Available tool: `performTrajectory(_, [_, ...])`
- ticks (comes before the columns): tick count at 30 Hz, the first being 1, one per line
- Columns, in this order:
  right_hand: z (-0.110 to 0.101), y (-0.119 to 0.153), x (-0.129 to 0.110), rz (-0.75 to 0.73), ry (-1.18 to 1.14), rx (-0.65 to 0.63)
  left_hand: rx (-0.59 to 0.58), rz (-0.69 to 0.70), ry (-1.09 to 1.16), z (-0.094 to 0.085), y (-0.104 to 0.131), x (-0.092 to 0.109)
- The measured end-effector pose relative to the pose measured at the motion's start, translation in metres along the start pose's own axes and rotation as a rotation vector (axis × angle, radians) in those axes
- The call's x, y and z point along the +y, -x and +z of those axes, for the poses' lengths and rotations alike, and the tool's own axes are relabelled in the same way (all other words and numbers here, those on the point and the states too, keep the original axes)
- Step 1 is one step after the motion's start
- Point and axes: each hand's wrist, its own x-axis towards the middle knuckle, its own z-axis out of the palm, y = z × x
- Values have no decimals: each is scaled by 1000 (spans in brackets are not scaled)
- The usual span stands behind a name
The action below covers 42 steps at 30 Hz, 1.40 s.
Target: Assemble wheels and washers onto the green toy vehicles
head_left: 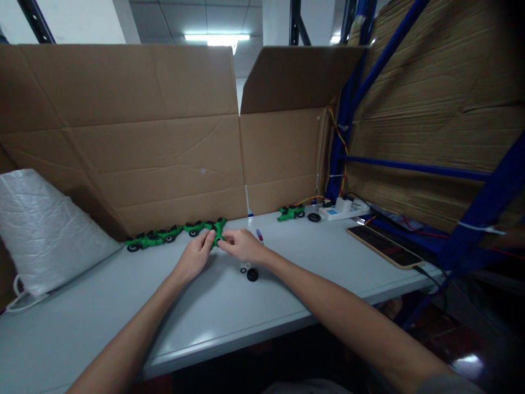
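My left hand (194, 253) is closed around a green toy part (219, 230) with black pieces on it, held just above the table. From the right, my right hand (241, 245) pinches at the lower end of the same part; whatever small piece its fingertips touch is mostly hidden. Below my right hand lie a black wheel (252, 274) and small black and white rings (245, 267). A screwdriver (260, 236) with a red and blue handle lies just behind that hand.
Several green toy vehicles (153, 239) line the cardboard's foot at left; another (291, 213) stands at back right beside a black disc (314, 217). A power strip (344, 209), a phone (385, 245) and blue rack posts are at right, a white foam bag (53, 235) at left.
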Motion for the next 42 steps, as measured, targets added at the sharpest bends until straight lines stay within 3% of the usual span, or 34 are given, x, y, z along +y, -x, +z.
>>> performTrajectory(8, [2,8,0,-104,192,-150,-85,4,-172,-3,8,-2])
performTrajectory(12, [4,9,-2,-150,331,-162,-89,31,-283,-4,10,2])
performTrajectory(19, [-3,8,-18,-128,520,-212,-70,-4,-254,-12,3,1])
performTrajectory(28, [-2,9,-18,-129,750,-314,-96,-3,-530,-8,10,6])
performTrajectory(33, [-4,9,-16,-97,666,-287,-82,-34,-426,-8,4,-2])
performTrajectory(37, [-7,10,-23,-33,582,-187,13,-112,-264,-9,-2,-5])
performTrajectory(42, [-5,12,-28,48,590,-136,10,-88,-186,-6,1,0])
